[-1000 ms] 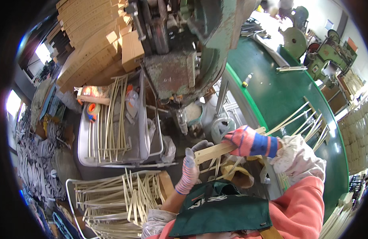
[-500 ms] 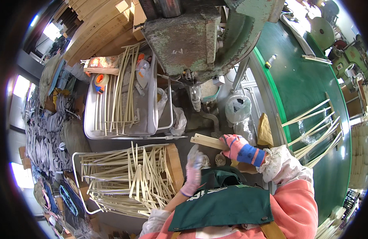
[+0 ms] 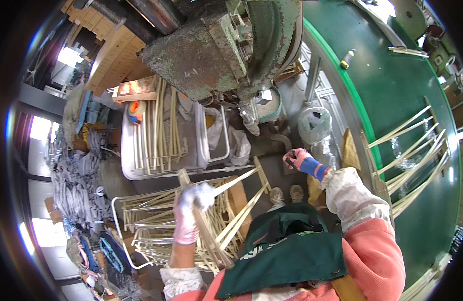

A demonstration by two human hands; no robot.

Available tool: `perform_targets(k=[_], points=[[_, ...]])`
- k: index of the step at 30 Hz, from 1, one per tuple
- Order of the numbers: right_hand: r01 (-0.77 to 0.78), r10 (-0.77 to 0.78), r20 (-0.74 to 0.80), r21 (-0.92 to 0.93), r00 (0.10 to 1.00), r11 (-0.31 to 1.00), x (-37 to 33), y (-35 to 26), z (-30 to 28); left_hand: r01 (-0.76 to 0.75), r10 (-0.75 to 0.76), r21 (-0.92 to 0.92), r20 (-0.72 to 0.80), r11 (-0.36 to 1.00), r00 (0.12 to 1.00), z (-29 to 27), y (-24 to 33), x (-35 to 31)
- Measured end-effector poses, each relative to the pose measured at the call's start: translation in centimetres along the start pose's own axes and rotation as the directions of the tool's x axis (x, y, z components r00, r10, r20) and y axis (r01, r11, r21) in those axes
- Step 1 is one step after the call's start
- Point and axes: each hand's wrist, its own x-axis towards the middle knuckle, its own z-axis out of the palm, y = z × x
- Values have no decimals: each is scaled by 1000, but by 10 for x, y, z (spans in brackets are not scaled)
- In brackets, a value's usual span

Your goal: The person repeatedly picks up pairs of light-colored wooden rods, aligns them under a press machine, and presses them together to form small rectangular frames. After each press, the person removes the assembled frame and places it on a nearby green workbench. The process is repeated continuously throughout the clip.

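Note:
My left hand (image 3: 191, 208), in a pale glove, is closed round the long flat bar of a cream slatted frame (image 3: 205, 236). Thin slats run from that bar to a shorter crosspiece (image 3: 262, 174) on the right. The frame is tilted over a wire-rimmed cart (image 3: 117, 213) heaped with loose cream slats (image 3: 156, 210). My right hand (image 3: 298, 160), in a pink and blue glove, hovers apart from it, below the green machine (image 3: 191, 60). Its fingers are curled with dark patches at the tips; whether anything small is in them is hidden.
A white tray (image 3: 201, 135) behind the cart carries more slats, an orange tape roll (image 3: 137, 108) and a box-like block (image 3: 136, 90). On the right, the green table (image 3: 387, 95) bears similar frames (image 3: 417, 160) and a yellow-black tool (image 3: 347, 59). A bag-lined bin (image 3: 315, 125) stands beneath.
My left hand has moved left and now grips the slatted frame. The flat bar seen in my right hand before no longer shows there. The view has turned somewhat.

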Motion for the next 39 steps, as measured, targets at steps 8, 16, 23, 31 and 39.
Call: perform_targets(k=[8,16,23,31,39], points=[[-600,584,142,228,800,767,116,205,170,-63,60,57,64,996,996,7,143,-62],[248,-649,-132,-852,749,461,17,196,-124,-155,66,-388,-231,909,971,-59,144,-117],[260,-421,-685,-332,595,907,-240,96,-533,213,-419,-508,-333,834,845,-70,24,-113],[295,-528,-663,-439,531,849,-432,-95,-613,257,-225,18,-430,966,874,-72,-122,-32],[575,-573,-541,-188,616,796,-314,-190,-313,256,-298,-163,-653,953,696,-47,-110,24]])
